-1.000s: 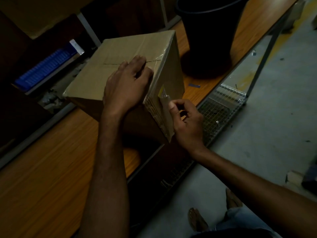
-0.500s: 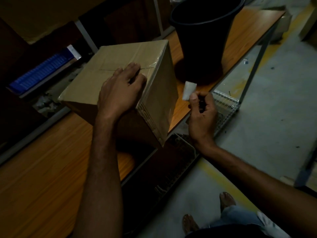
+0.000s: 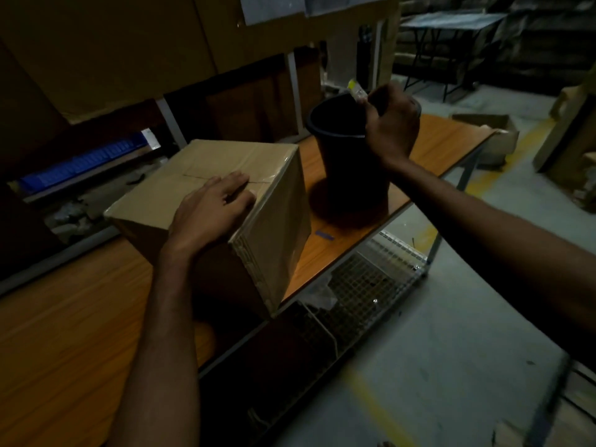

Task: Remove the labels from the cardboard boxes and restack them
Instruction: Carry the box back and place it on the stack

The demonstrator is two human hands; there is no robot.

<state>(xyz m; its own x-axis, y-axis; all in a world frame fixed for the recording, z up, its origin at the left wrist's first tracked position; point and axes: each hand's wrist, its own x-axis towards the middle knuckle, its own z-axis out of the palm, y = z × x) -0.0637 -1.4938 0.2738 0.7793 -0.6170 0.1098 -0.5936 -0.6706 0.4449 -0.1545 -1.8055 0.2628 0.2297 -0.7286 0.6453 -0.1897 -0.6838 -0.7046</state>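
A taped brown cardboard box (image 3: 277, 227) stands on the orange wooden table (image 3: 64, 333), one corner jutting past the table's front edge. My left hand (image 3: 213, 208) rests flat on the box's top near its right edge, fingers straight. My right hand (image 3: 388, 124) is raised over the mouth of a black bucket (image 3: 348, 175) and pinches a small peeled label (image 3: 356, 90) with white and yellow on it. The box's right face shows no label.
The bucket stands on the table just right of the box. A wire mesh shelf (image 3: 371, 285) lies under the table's edge. A blue tray (image 3: 80, 162) sits behind the box at left. Cardboard pieces (image 3: 493, 137) lie past the table's far end. Concrete floor is at right.
My right hand peeled the label off the box's right face and carried it up and away to the bucket's mouth. My left hand stayed on the box top.
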